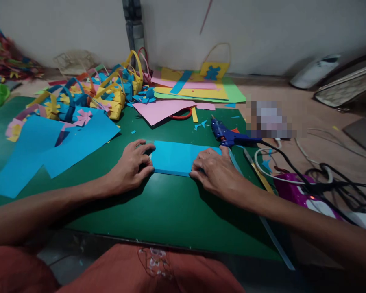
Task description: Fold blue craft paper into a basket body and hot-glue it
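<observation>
Between our hands on the green tabletop (171, 215) lies a flat folded strip of bright-blue paper (172, 156). Our left hand (129, 167) has its fingers curled in on the strip's left end; our right hand (216, 169) has its fingers bent closed on the right part. Behind, to the left, cluster small yellow and blue paper baskets (118, 106) with arched handles and paper flowers (84, 116); we cannot tell what they contain.

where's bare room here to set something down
Bare: the green board between the creased blue paper and the board's near edge. Crowded: far left, with paper baskets and blue sheets; right, with glue gun and cables.
</observation>
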Tool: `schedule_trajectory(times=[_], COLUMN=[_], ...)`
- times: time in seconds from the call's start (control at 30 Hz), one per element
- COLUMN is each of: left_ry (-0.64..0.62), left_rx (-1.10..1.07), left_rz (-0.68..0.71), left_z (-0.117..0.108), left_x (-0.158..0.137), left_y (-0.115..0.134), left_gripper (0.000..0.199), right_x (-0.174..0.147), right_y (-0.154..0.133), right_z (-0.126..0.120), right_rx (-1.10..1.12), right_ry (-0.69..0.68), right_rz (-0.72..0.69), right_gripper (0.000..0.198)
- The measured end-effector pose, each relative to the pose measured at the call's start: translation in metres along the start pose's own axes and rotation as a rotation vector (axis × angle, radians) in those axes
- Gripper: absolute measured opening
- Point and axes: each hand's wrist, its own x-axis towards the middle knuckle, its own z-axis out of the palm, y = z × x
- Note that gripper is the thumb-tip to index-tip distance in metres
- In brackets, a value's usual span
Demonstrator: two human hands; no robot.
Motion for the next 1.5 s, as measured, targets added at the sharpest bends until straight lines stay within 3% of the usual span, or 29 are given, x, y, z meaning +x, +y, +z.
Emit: schedule_trajectory(times=[0.47,0.77,1.03,1.1,1.3,1.4,1.5], left_ry=[0.005,0.025,0.053,0.047,-0.141,-0.282,-0.376], left_rx=[0.056,0.030,-0.017,0.016,0.348,0.404,0.436], left_rz=[0.012,-0.034,-0.054,-0.034,0.202,0.367,0.424], left_z=[0.002,0.004,0.004,0.005,0.002,-0.003,-0.007], left_x=[0.003,0.004,0.004,0.004,0.008,0.015,0.021], left_y=[0.000,0.006,0.004,0.002,-0.004,-0.003,-0.001], left_gripper=[0.017,0.015,0.004,0.015,0.051,0.063,0.068], right_x=[0.000,0.000,0.003,0.002,0.000,-0.001,-0.003], right_y=[0.006,0.000,0.002,0.002,0.001,0.001,0.000], right_z=[0.009,0.003,0.003,0.003,0.003,0.002,0.001], right_rx=[-0.065,-0.055,-0.064,-0.059,-0.066,-0.062,-0.065], right_ry=[0.110,0.029,0.033,0.041,0.040,0.048,0.052], right_rz=[-0.077,-0.013,-0.020,-0.022,-0.028,-0.026,-0.016], right_gripper=[0.028,0.026,0.024,0.023,0.021,0.020,0.019])
